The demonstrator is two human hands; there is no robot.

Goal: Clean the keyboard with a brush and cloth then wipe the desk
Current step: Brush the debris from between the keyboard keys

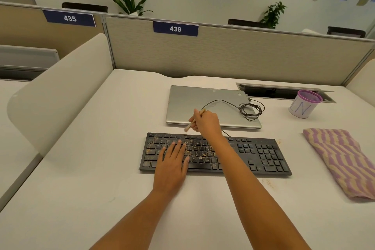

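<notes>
The left forearm [142, 209] and the right forearm [253, 189] are both bare along all their visible length, slim and smooth. The left grip [172, 166] has short, rounded fingernails (they catch the light a little); on the right grip [206, 121] the nails cannot be made out.

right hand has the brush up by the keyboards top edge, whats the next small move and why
Probably lower the brush and sweep its bristles across the middle keys. The right hand grips it just past the far edge of the keyboard, crumbs cover the left and middle keys, and the left hand lies flat on the keys, steadying it. The cloth lies untouched.
</notes>
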